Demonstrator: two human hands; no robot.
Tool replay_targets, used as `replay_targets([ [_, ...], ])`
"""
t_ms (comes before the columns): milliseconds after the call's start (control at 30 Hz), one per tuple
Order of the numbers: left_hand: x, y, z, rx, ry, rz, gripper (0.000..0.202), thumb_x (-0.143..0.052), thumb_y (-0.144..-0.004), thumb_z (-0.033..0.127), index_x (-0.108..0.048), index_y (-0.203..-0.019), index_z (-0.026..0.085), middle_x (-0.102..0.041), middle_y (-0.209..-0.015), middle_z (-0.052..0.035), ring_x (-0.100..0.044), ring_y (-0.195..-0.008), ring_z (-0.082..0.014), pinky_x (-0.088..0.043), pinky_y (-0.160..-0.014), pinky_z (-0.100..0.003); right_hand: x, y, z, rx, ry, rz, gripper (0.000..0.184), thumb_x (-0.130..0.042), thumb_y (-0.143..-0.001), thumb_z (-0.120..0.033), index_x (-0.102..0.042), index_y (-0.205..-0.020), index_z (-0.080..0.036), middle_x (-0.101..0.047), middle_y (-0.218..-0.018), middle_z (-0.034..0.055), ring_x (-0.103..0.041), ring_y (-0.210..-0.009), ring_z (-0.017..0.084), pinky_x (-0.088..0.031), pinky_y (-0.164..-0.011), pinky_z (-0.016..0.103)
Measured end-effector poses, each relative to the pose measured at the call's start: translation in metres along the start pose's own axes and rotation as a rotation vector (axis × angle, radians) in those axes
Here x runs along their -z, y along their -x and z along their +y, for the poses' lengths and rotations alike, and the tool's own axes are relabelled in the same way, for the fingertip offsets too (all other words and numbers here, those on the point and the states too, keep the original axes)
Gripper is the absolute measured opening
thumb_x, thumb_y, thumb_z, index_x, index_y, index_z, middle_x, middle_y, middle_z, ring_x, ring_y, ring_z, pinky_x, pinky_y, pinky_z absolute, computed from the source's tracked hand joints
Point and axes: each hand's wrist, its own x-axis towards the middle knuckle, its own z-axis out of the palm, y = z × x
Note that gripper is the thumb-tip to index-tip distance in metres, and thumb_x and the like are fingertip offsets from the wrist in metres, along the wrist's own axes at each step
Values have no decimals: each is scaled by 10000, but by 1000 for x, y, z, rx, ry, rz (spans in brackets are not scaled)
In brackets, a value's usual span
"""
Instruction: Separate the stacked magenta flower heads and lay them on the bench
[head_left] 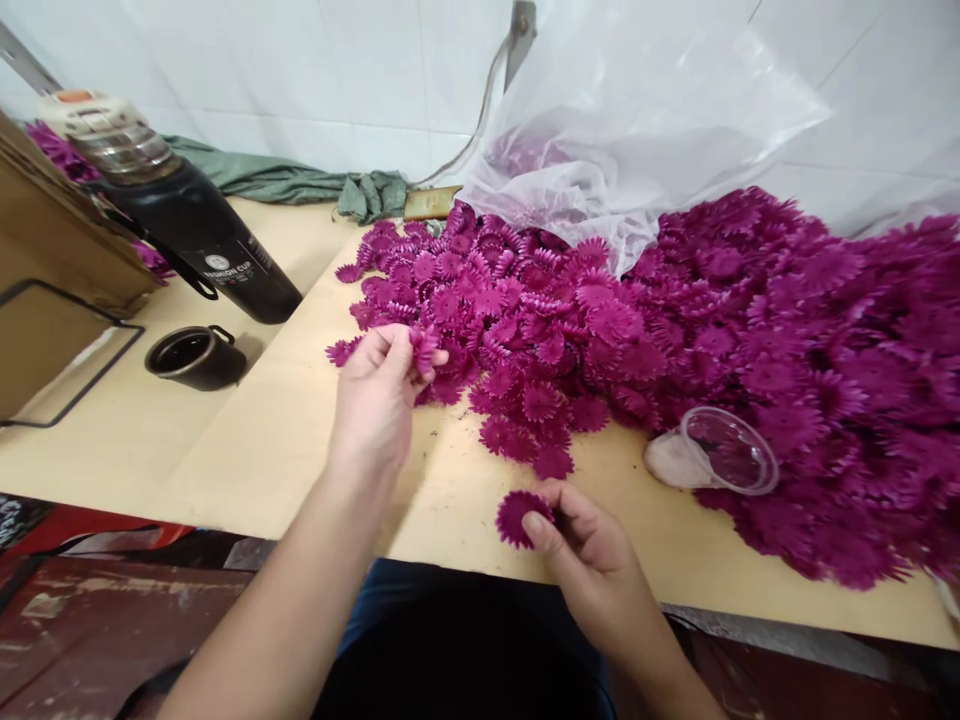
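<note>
Purple flower pieces [600,320] heap across the centre and right of the frame, seemingly placed for easy reach. The right hand [589,545] pinches one petalled disc [516,518] by its edge at lower centre, leaving most of its face clear; the left hand [376,388], mid-frame, grips another bloom [424,347], its shape too finger-hidden to tell. Tan tabletop [255,480] below, white tiled wall [375,65] behind.

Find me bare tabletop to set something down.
A broad bare patch of tabletop lies between the dark cup and left forearm; a smaller one separates the right hand from the clear plastic cup. Purple flowers crowd the middle and right.
</note>
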Motion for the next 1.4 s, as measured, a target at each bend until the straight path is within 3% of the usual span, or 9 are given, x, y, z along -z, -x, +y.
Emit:
replay_targets([
  [133,-4,0,-8,-182,-305,-200,131,-634,-737,192,-585,-858,180,-654,-923,-39,-622,-886,-154,-497,-833,-307,8,-2,0,4,-28,70,205,-566,-851,-379,-631,-912,-194,-655,-783,28,-601,-723,163,-496,-666,265],
  [233,-10,11,-16,-395,-557,-235,203,-590,-773,167,-606,-975,182,-613,-1093,-78,-563,-1071,-189,-440,-970,-371,13,-5,-3,21,-1,63,206,-565,-854,-386,-636,-854,-193,-638,-740,19,-582,-684,152,-486,-630,249],
  [300,-11,20,-16,-460,-615,-284,148,-544,-822,167,-623,-945,185,-630,-1042,-70,-578,-1036,-179,-456,-949,-354,15,-6,-2,14,17,69,248,-556,-858,-409,-605,-760,-186,-576,-666,2,-529,-627,137,-453,-578,234],
  [567,-10,53,-14,-394,-638,-671,159,-663,-791,254,-658,-932,183,-697,-901,-44,-640,-841,-163,-506,-769,-299,9,-16,8,-16,-65,193,409,-584,-817,-517,-475,-594,-191,-404,-557,-46,-378,-532,97,-355,-487,209],
  [833,-16,50,-23,-512,-722,-527,122,-574,-810,98,-646,-798,195,-723,-856,-16,-650,-851,-169,-476,-800,-344,4,-16,10,23,-102,189,356,-517,-872,-506,-558,-707,-194,-443,-631,-32,-414,-592,111,-393,-551,215],
  [967,-12,53,-24,-566,-740,-501,74,-570,-837,144,-625,-828,192,-701,-969,-43,-635,-928,-172,-472,-838,-351,4,-16,11,-7,-123,116,304,-516,-890,-463,-578,-749,-200,-463,-649,-33,-426,-608,109,-391,-574,212],
  [1100,-8,58,-24,-672,-771,-461,136,-621,-811,223,-624,-941,184,-612,-1113,-105,-575,-1030,-208,-481,-860,-375,4,-18,13,-39,-160,182,353,-535,-863,-504,-575,-704,-191,-456,-600,-38,-408,-552,103,-364,-511,208],
  [1267,-12,58,-24,-581,-859,-549,101,-604,-799,159,-659,-876,195,-652,-987,-67,-595,-949,-217,-461,-849,-410,5,-18,16,-10,-118,202,354,-514,-878,-492,-553,-693,-193,-471,-595,-37,-422,-557,105,-371,-519,211],
  [1400,-18,56,-26,-392,-702,-529,100,-540,-816,137,-614,-768,184,-668,-841,-36,-612,-818,-181,-471,-776,-363,1,-15,14,55,-62,187,296,-512,-890,-430,-537,-716,-191,-477,-623,-34,-433,-580,105,-380,-545,215],
])
